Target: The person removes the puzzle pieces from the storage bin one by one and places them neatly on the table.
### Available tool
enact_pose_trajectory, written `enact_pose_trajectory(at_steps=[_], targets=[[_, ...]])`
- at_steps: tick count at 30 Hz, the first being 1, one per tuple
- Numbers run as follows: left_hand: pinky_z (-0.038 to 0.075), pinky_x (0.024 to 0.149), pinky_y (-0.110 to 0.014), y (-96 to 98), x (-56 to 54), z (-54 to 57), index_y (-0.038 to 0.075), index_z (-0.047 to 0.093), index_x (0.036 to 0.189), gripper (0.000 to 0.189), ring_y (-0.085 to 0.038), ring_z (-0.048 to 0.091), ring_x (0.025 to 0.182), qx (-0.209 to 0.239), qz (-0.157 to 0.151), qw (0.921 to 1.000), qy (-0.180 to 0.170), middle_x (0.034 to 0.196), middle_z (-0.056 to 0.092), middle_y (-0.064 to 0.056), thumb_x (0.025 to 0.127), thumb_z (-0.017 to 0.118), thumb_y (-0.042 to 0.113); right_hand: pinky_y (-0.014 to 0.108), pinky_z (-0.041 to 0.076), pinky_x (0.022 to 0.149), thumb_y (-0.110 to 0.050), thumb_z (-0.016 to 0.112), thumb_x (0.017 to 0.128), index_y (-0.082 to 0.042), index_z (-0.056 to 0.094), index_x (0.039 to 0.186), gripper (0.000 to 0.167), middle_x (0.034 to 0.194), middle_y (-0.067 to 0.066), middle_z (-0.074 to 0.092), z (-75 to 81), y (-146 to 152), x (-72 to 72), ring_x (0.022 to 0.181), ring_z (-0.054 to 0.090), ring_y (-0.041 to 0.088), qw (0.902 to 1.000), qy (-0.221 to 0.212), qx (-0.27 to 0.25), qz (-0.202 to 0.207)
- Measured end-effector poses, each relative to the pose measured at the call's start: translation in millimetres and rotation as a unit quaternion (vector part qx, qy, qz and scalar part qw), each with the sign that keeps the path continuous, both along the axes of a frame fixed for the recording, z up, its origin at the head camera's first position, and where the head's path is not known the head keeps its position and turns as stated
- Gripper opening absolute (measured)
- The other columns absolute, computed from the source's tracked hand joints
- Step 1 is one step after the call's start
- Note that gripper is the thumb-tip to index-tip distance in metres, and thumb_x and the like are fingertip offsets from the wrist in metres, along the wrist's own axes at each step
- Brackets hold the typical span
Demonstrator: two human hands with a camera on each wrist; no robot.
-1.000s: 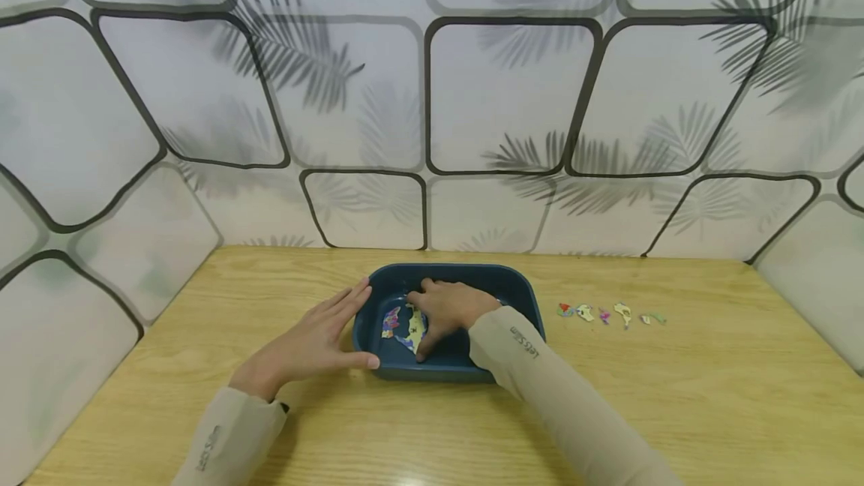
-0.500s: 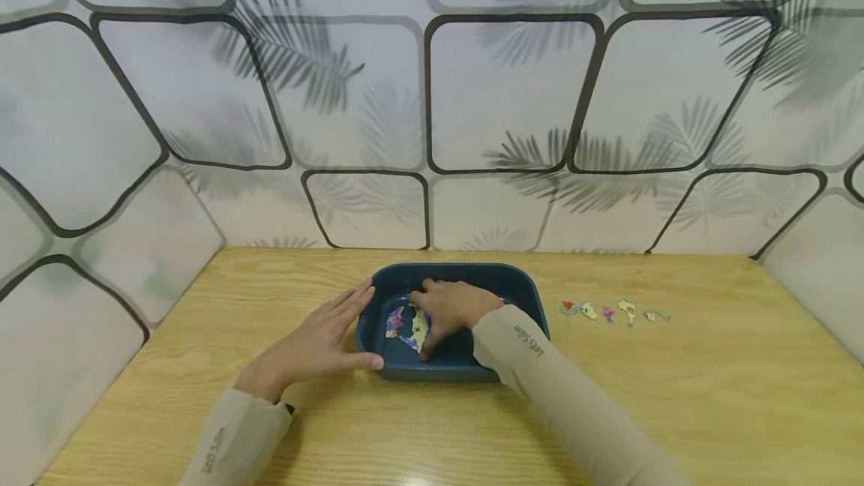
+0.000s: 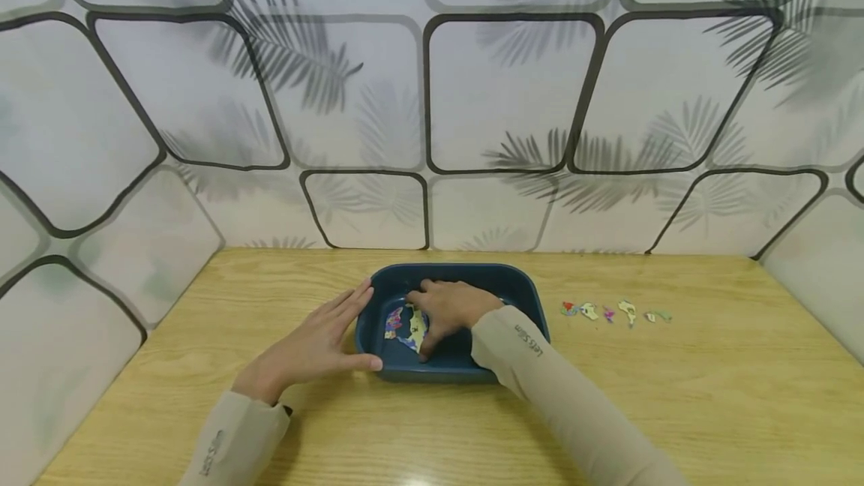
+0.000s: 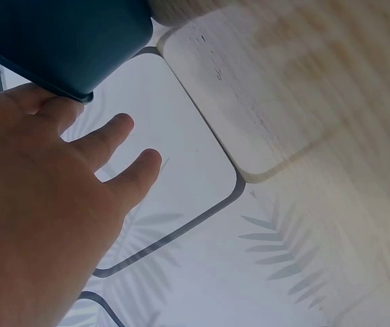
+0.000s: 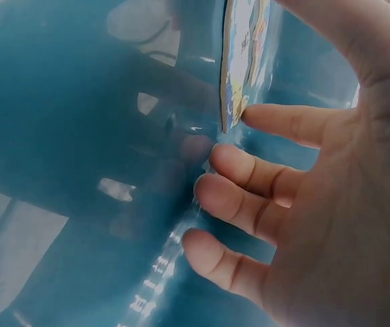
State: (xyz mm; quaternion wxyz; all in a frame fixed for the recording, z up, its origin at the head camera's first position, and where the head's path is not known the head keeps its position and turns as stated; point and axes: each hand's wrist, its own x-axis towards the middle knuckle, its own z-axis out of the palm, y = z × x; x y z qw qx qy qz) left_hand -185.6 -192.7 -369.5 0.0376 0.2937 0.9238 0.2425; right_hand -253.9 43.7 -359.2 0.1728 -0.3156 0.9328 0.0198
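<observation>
In the head view, a dark blue plastic basin (image 3: 459,375) stands on the wooden table. My left hand (image 3: 300,351) rests its straight fingers and thumb against the basin's left rim; in the left wrist view, the fingers touch the rim's edge. My right hand (image 3: 448,310) reaches into the basin over a cream and blue map puzzle piece (image 3: 415,328). Its index fingertip touches one end of that piece in the right wrist view, while the thumb lies near the other end. The other fingers are loosely bent. Beside it lies a purple and orange puzzle piece (image 3: 394,322).
Right of the basin, several small puzzle pieces lie in a row, among them a red and green one (image 3: 569,308) and a cream one (image 3: 628,311). A patterned white wall (image 3: 378,208) bounds the wooden table (image 3: 378,433) at the back and sides.
</observation>
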Motion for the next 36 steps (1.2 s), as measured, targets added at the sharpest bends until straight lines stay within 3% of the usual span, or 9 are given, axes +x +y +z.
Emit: enact_pose_trajectory(at_steps=[13,36], targets=[[0.021,0.112,-0.071,-0.9,-0.3,0.1,-0.002,0.024,0.159,0.105,-0.047,0.020,0.148,0.004,0.002,1.0000,-0.005,0.168,0.016,-0.016,0.088,0.072,0.058,0.045,0.046,0.105,-0.053,0.088,0.074,-0.020,0.046,0.153,0.095,0.143,0.007,0.050,-2.6,-3,-1.4,0.128,0.053,0.024,0.9999,-0.009,-0.003,-0.006],[0.021,0.112,-0.070,-1.2,1.6,2.2,-0.004,0.025,0.159,0.105,-0.047,0.020,0.148,0.010,-0.003,0.9999,-0.003,0.167,0.017,-0.017,0.088,0.072,0.058,0.045,0.048,0.101,-0.048,0.092,0.071,-0.017,0.049,0.145,0.091,0.133,0.008,0.051,8.0,0,-1.8,0.120,0.052,0.025,0.9996,-0.017,-0.020,0.004]])
